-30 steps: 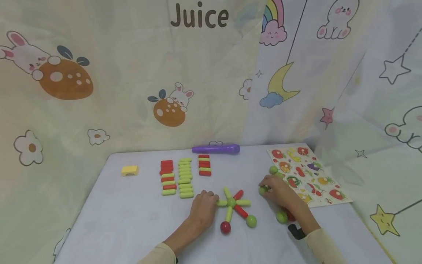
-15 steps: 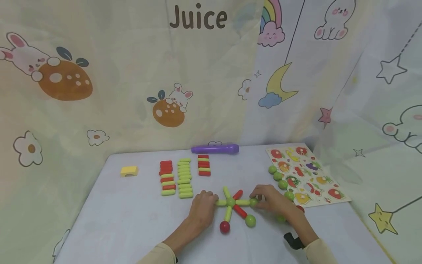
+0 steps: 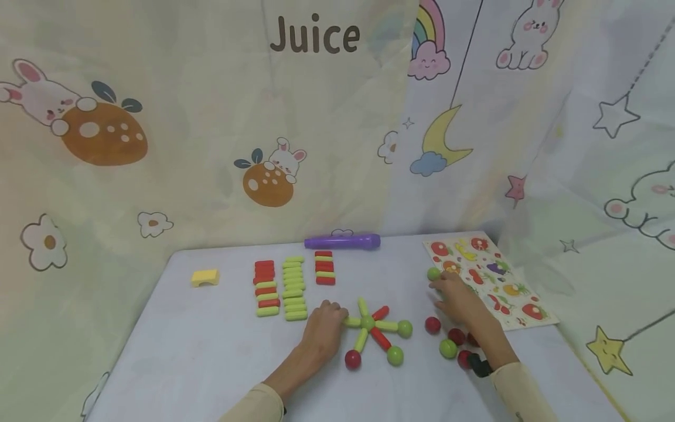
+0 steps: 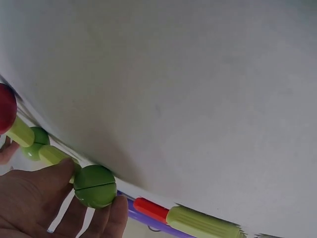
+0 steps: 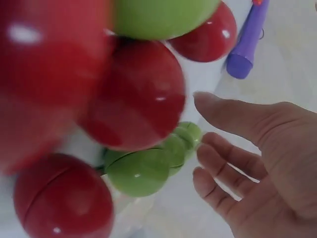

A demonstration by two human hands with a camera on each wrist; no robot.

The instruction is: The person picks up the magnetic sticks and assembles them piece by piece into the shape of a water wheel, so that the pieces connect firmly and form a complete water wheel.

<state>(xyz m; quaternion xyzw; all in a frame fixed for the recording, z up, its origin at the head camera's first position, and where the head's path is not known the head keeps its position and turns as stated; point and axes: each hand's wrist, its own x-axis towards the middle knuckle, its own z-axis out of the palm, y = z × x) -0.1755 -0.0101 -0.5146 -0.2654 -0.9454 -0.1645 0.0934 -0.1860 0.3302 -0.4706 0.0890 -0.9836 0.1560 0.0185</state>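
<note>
A star of green and red sticks around a green centre ball (image 3: 368, 322) lies on the white table (image 3: 211, 351). Three of its arms end in balls: green (image 3: 404, 328), green (image 3: 394, 355) and red (image 3: 352, 359). My left hand (image 3: 323, 328) rests at the star's left arm. In the left wrist view its thumb and fingers (image 4: 29, 203) pinch a green ball (image 4: 94, 186) at a stick's end. My right hand (image 3: 454, 296) hovers over loose balls by the puzzle board, its fingertips beside a green ball (image 3: 433, 273). Its palm (image 5: 257, 163) is empty, fingers relaxed.
Loose red and green balls (image 3: 448, 349) lie near my right wrist. Rows of red and green sticks (image 3: 293, 287) sit at the centre back, with a purple pen-like tool (image 3: 341, 241) behind and a yellow block (image 3: 205, 277) to the left. A fruit puzzle board (image 3: 493, 281) lies at the right edge.
My right hand carried a green ball to the star's right arm, left it there, and moved back right to the loose balls. My left hand stayed at the star.
</note>
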